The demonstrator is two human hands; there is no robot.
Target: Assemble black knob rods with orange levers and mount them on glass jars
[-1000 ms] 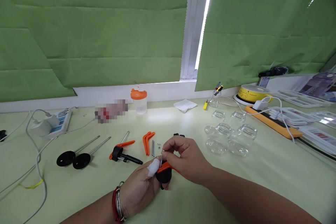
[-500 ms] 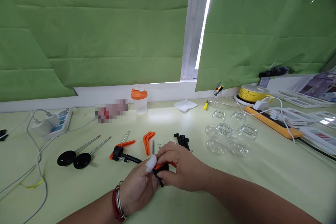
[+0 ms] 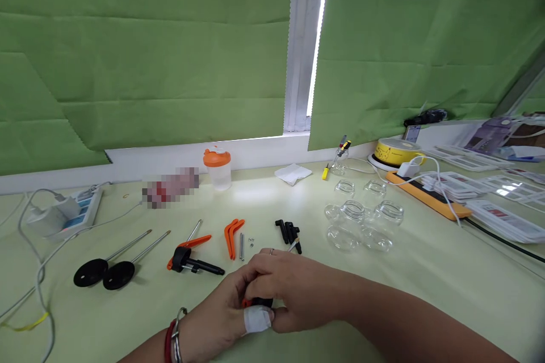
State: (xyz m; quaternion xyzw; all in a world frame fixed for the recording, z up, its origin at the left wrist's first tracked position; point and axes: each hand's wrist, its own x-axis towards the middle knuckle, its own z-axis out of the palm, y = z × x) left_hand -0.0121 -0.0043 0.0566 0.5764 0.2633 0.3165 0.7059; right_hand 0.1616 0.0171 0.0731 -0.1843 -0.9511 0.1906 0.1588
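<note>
Close together at the bottom middle, both my hands close around a small black-and-orange part (image 3: 261,302), mostly hidden by the fingers. My left hand (image 3: 213,317), its thumb wrapped in white tape, supports it from the left. My right hand (image 3: 302,289) pinches it from the right. Past my right knuckles a thin metal rod tip (image 3: 293,244) shows. A similar piece with a black ring, orange lever and black tube (image 3: 183,260) lies to the left. Beyond my hands are orange bent levers (image 3: 232,238), metal pins (image 3: 242,247), tiny hardware (image 3: 251,241) and black tubes (image 3: 290,233).
Two black discs on metal rods (image 3: 119,275) lie left, near white cables and a power strip (image 3: 87,210). Several clear jars (image 3: 351,227) stand right, before an orange power strip (image 3: 430,195). An orange-lidded cup (image 3: 218,169) and white tissue (image 3: 293,173) are behind.
My hands have turned the black-and-orange part, and the taped left thumb now lies across its near side. The rod tip has swung to the right. The view has shifted slightly right.
</note>
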